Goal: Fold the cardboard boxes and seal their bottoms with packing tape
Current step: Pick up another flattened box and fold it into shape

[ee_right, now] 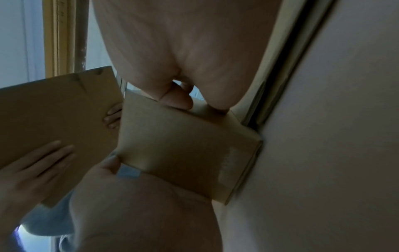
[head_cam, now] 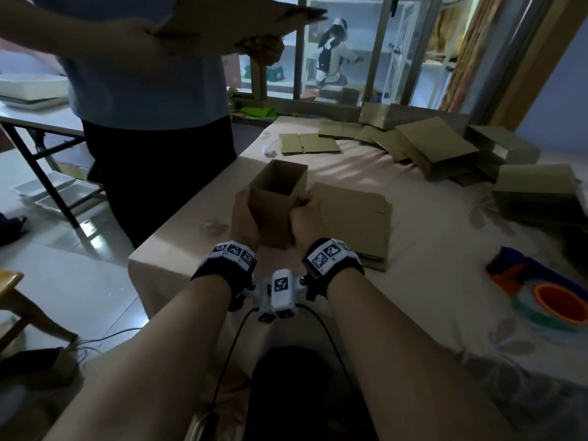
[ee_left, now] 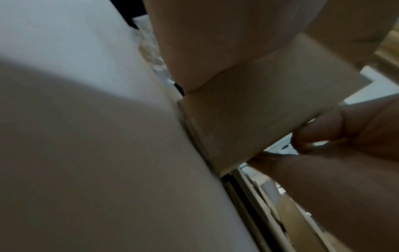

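A small brown cardboard box (head_cam: 277,198) stands upright on the cloth-covered table (head_cam: 429,249), its open top facing up. My left hand (head_cam: 245,202) grips its left side and my right hand (head_cam: 304,205) grips its right side. The right wrist view has the box (ee_right: 183,145) seen from below, with my right thumb (ee_right: 177,98) on one face and my left hand (ee_right: 140,213) under it. In the left wrist view the box (ee_left: 259,110) sits between my palm and the right hand's fingers (ee_left: 319,131). An orange and blue tape dispenser (head_cam: 541,291) lies at the right.
A stack of flat cardboard (head_cam: 353,218) lies just right of the box. Folded boxes (head_cam: 436,148) and more flat blanks (head_cam: 308,143) crowd the far and right side of the table. Another person (head_cam: 143,90) stands at the table's left edge holding flat cardboard (head_cam: 229,17).
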A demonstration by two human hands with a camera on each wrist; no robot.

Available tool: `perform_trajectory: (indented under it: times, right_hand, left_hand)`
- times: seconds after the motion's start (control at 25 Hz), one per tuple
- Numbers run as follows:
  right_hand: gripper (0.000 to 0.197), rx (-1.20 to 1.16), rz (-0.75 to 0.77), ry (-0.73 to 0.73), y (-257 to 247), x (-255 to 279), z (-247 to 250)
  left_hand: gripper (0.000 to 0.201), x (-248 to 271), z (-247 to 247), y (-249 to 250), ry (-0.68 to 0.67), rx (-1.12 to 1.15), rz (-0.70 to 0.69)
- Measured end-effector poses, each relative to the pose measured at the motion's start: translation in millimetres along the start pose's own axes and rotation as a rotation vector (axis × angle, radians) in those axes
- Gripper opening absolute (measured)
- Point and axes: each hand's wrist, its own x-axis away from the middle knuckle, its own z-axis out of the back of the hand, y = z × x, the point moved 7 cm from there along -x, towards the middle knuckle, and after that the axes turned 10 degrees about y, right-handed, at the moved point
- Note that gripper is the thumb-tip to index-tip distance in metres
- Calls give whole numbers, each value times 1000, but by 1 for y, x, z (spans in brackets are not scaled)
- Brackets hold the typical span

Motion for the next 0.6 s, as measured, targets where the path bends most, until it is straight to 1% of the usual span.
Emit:
perform_trajectory:
  times: [0.08, 0.16, 0.28, 0.32, 0.44, 0.6]
  right_hand:
    - [44, -27, -26, -3, 3, -2, 6]
    - [50, -60, -59, -21, 5, -2, 9]
    - [56, -119, -87, -42, 6, -2, 10]
    - [56, -132, -89, -44, 6, -1, 10]
    - [58, -163, -83, -57, 9, 0, 8]
    - [48, -245, -88, -47, 20, -8, 5]
  left_hand:
    - [37, -3, -6, -6, -12, -13, 28]
    - [37, -7, -7, -10, -7, -39, 25]
    - [38, -9, -4, -10, 9, 10, 21]
    - [40, -11, -3, -11, 8, 26, 17]
    - [52, -12, -4, -14, -15, 12, 7]
    - [47, -13, -3, -12, -16, 34, -11]
